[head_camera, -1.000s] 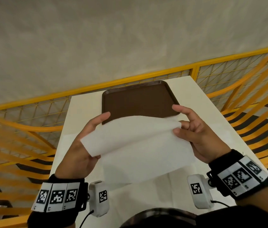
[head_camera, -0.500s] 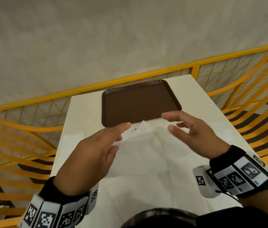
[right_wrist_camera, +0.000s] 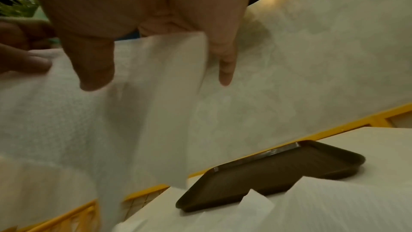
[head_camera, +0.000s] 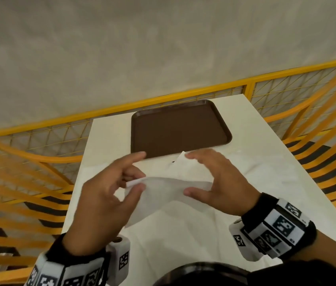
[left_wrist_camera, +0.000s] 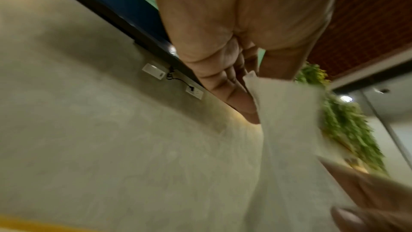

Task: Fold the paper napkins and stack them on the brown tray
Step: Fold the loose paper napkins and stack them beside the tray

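A white paper napkin (head_camera: 163, 193) hangs in the air between my hands, above the white table (head_camera: 255, 141). My left hand (head_camera: 109, 195) pinches its left edge between thumb and fingers, as the left wrist view shows on the napkin (left_wrist_camera: 287, 112). My right hand (head_camera: 214, 182) grips the right side, thumb under and fingers over the napkin (right_wrist_camera: 156, 77). The brown tray (head_camera: 175, 129) lies bare at the far end of the table, just beyond my fingertips; it shows again in the right wrist view as the tray (right_wrist_camera: 278, 170). More flat napkins (head_camera: 183, 234) lie spread on the table under my hands.
Yellow railing (head_camera: 121, 108) runs behind the table, in front of a grey wall. Yellow slatted chairs stand to the left (head_camera: 18, 182) and right (head_camera: 324, 124) of the table. Loose napkins (right_wrist_camera: 334, 204) lie against the tray's near rim.
One second ago I held the napkin spread wide and high. My hands then dropped and came together, and now they hold it folded over in a narrower, lower span.
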